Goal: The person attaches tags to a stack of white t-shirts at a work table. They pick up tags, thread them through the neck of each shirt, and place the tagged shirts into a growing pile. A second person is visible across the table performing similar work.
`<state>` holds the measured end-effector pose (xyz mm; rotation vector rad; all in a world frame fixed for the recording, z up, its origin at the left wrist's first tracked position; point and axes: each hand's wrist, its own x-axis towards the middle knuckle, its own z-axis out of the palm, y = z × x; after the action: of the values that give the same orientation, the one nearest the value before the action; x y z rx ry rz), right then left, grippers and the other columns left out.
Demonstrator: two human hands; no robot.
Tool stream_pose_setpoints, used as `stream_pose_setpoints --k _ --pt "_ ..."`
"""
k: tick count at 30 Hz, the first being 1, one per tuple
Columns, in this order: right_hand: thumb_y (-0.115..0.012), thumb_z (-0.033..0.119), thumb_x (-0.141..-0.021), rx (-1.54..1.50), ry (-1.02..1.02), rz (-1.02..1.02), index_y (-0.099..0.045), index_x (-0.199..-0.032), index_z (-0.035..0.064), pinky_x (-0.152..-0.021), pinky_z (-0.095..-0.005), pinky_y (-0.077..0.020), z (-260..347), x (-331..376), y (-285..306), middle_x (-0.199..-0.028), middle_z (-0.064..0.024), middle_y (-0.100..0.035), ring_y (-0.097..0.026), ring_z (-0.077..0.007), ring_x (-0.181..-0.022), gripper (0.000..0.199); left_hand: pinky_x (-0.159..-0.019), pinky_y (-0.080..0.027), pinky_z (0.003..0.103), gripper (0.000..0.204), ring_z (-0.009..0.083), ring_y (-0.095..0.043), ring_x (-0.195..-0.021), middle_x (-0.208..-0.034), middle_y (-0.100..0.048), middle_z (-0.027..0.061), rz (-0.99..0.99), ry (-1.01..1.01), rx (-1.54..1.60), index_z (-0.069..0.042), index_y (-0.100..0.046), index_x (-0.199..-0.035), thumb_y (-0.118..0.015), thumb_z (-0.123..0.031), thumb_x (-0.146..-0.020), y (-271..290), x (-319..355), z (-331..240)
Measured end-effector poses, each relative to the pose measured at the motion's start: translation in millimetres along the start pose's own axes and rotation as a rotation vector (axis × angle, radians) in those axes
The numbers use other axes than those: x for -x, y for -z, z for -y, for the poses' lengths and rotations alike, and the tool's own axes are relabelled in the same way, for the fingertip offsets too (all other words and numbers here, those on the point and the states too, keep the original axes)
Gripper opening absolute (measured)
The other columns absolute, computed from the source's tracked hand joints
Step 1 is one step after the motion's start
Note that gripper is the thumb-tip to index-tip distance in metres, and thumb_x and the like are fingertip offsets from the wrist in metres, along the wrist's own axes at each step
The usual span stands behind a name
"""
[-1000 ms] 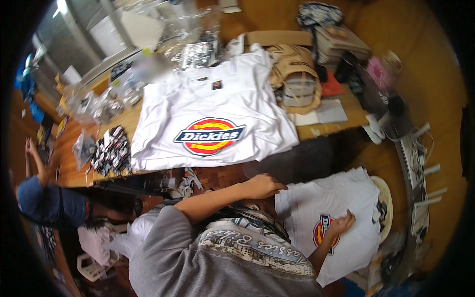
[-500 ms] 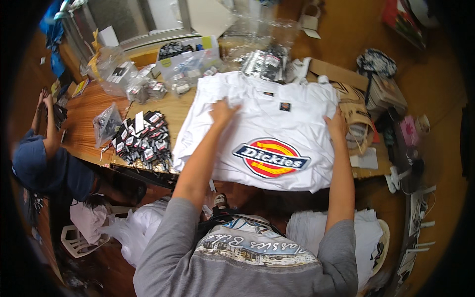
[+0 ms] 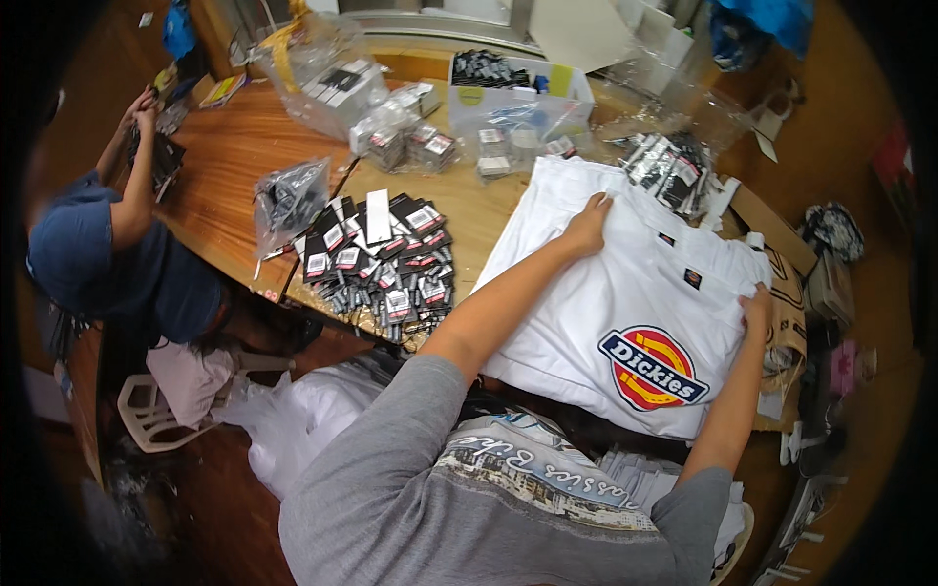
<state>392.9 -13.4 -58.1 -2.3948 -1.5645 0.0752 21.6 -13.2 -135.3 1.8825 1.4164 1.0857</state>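
A stack of white T-shirts (image 3: 557, 303) lies on the table in front of me, with a red, yellow and dark blue print on the top one and small black labels nearer its far side. My left hand (image 3: 586, 227) is closed on the top white T-shirt near its far left part, fingers pinching the cloth. At the right edge, my right hand (image 3: 755, 311) grips the same shirt, its fingertips partly hidden by the fabric. To the left of the shirts lies a heap of black hang tags (image 3: 381, 259) with white stickers.
A white box (image 3: 523, 103) of dark tags stands at the back, beside bagged bundles of tags (image 3: 405, 137). More tags in clear plastic (image 3: 669, 171) lie behind the shirts. Brown paper packaging (image 3: 787, 303) is at the right. On the left, a co-worker in blue (image 3: 127, 234) handles dark tags.
The view has swung left, so the table things sit further right. My left hand, earlier spread on the cloth, now pinches it; my right hand stays at the shirt's right edge.
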Motion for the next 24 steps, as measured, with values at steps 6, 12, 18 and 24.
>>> stream_pose_setpoints --k 6,12,18,24 --pt "-0.057 0.008 -0.071 -0.078 0.223 -0.375 -0.037 -0.119 0.0126 -0.074 -0.0383 -0.0413 31 -20 -2 -0.104 -0.0161 -0.050 -0.050 -0.0329 -0.091 0.052 -0.089 -0.036 0.032 0.064 0.0300 -0.039 -0.109 -0.118 -0.039 0.0184 -0.038 -0.073 0.065 -0.005 -0.036 -0.119 -0.053 0.010 -0.059 74 28 3" --pt "-0.054 0.004 -0.071 -0.292 0.416 -0.491 -0.038 -0.117 0.0154 -0.075 -0.0375 -0.0417 88 31 -37 -0.109 -0.0124 -0.041 -0.047 -0.0301 -0.095 0.051 -0.085 -0.037 0.038 0.037 0.0257 -0.043 -0.106 -0.111 -0.048 0.0078 0.312 0.395 -0.951 -0.018 -0.052 -0.104 -0.051 -0.005 -0.069 211 101 47" --pt "-0.046 -0.001 -0.070 -0.116 0.777 -0.375 -0.052 -0.099 0.0067 -0.068 -0.0349 -0.0409 110 75 -118 -0.088 -0.0096 -0.050 -0.050 -0.0265 -0.083 0.031 -0.089 -0.031 0.044 0.050 0.0242 -0.041 -0.108 -0.111 -0.047 0.0037 0.415 0.220 -0.975 -0.019 -0.044 -0.105 -0.060 -0.003 -0.060 240 114 77" --pt "-0.046 -0.004 -0.066 -0.466 0.723 -0.387 -0.055 -0.091 0.0051 -0.072 -0.0355 -0.0391 104 74 -113 -0.090 -0.0100 -0.049 -0.048 -0.0265 -0.085 0.029 -0.085 -0.032 0.045 0.053 0.0229 -0.044 -0.104 -0.106 -0.049 0.0065 0.190 0.039 -1.122 -0.014 -0.044 -0.102 -0.066 -0.015 -0.054 238 89 39"
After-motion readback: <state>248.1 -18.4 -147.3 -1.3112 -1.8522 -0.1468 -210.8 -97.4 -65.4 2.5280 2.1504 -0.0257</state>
